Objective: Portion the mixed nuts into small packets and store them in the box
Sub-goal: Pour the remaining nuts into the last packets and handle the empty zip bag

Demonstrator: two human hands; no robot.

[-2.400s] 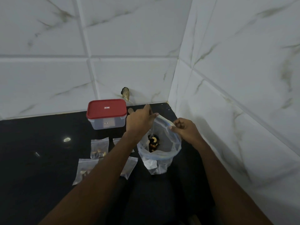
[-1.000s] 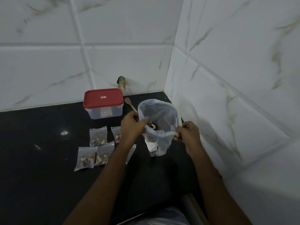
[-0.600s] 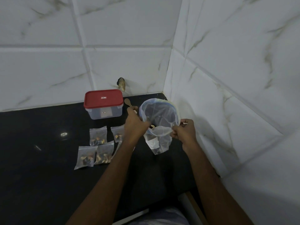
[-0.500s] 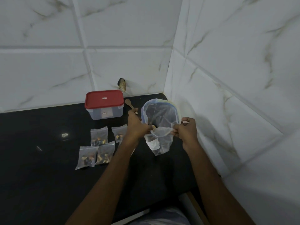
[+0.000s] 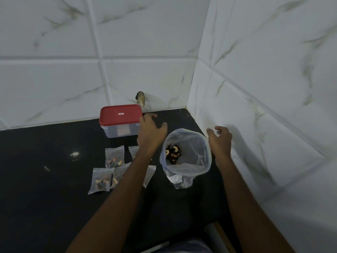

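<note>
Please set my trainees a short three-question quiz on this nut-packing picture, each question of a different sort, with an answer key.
1. True or false: neither the left hand nor the right hand grips the large bag.
2. The loose mixed nuts lie: A) inside the large bag; B) on top of the box; C) in a palm.
3. Is the box open or lidded?
Key: 1 true; 2 A; 3 lidded, with its red lid on.
</note>
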